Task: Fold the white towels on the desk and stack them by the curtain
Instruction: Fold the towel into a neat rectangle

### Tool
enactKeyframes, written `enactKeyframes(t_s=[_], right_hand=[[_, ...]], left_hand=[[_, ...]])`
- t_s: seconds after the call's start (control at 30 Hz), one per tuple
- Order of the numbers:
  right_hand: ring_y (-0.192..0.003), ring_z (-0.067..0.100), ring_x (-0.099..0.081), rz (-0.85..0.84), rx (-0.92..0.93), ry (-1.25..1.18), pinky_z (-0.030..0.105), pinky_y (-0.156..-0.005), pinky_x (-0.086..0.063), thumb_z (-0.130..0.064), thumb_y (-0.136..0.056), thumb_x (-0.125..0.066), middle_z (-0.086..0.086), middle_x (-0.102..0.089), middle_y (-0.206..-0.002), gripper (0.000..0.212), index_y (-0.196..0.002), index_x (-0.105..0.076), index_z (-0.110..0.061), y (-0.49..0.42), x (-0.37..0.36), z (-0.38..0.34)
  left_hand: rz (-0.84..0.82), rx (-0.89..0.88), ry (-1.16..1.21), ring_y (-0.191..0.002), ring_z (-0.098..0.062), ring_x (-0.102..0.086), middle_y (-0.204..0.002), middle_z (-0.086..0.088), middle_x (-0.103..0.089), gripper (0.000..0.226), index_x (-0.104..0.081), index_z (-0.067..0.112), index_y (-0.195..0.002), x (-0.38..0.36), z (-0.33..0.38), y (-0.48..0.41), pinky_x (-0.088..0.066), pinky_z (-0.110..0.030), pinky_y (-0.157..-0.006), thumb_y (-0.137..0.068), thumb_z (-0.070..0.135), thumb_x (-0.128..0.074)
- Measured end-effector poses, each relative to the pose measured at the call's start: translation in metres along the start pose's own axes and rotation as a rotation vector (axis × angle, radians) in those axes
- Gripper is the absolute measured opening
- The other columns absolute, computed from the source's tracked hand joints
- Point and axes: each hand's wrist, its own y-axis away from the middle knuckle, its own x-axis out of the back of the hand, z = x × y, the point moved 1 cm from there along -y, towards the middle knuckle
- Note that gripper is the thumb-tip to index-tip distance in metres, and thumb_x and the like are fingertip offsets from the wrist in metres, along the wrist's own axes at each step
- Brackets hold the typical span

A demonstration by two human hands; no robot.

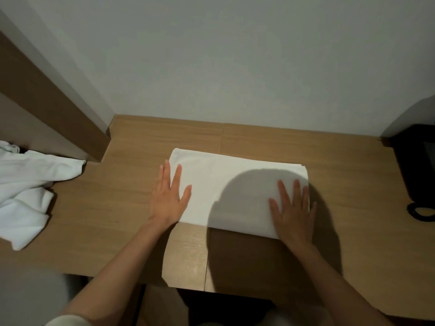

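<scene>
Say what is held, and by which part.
Nothing is held. The left hand presses flat on the folded towel at its left edge, the right hand near its right edge.

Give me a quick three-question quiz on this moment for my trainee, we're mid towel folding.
1. True or false: the left hand and the right hand both lie flat, fingers straight, touching the folded towel.
2. Where does the crumpled towel pile lie? A) at the left side of the desk; B) on top of the folded towel; C) under the right hand.
3. Fill the gap: the black object sits at the ____ side of the desk.
Key: 1 true; 2 A; 3 right.
</scene>
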Motion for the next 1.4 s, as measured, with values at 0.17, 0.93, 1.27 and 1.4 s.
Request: enactKeyframes(t_s=[0.17,0.93,1.27,1.4], right_hand=[[-0.141,0.033,-0.015,0.075,-0.115,-0.174,0.046,-0.113,-0.021,-0.044,-0.096,-0.043,0.007,-0.01,-0.159,0.061,-0.151,-0.022,-0.026,0.004,0.018,0.006],[-0.131,0.025,-0.042,0.12,-0.11,-0.577,0.036,-0.106,-0.033,-0.024,-0.098,-0.051,0.005,-0.047,-0.144,0.043,-0.141,-0.046,-0.022,0.011,0.044,0.013],[-0.109,0.015,-0.051,0.252,0.023,-0.603,0.027,-0.088,-0.041,-0.022,-0.097,-0.053,0.004,-0.057,-0.127,0.044,-0.14,-0.047,-0.026,0.08,0.057,0.002],[-0.106,0.012,-0.051,0.265,0.052,-0.63,0.025,-0.088,-0.042,-0.021,-0.096,-0.055,0.003,-0.058,-0.123,0.043,-0.139,-0.049,-0.024,0.121,0.06,-0.005]], left_hand=[[-0.003,0.098,0.225,-0.141,-0.033,-0.013,-0.156,-0.012,-0.012,0.07,-0.01,0.027,-0.152,0.017,-0.003,0.001,-0.024,-0.052,-0.111,-0.095,0.05,-0.043],[-0.056,-0.027,0.541,-0.136,-0.02,-0.038,-0.148,0.003,-0.04,0.054,-0.039,0.027,-0.144,0.032,-0.022,-0.004,-0.036,-0.039,-0.106,-0.094,0.026,-0.058],[0.054,-0.069,0.681,-0.131,-0.015,-0.041,-0.143,0.005,-0.046,0.046,-0.049,0.026,-0.137,0.053,-0.039,0.071,-0.035,-0.028,-0.1,-0.093,0.02,-0.06],[0.097,-0.046,0.734,-0.122,-0.001,-0.036,-0.139,0.014,-0.045,0.044,-0.05,0.027,-0.136,0.059,-0.051,0.122,-0.032,-0.023,-0.098,-0.093,0.02,-0.059]])
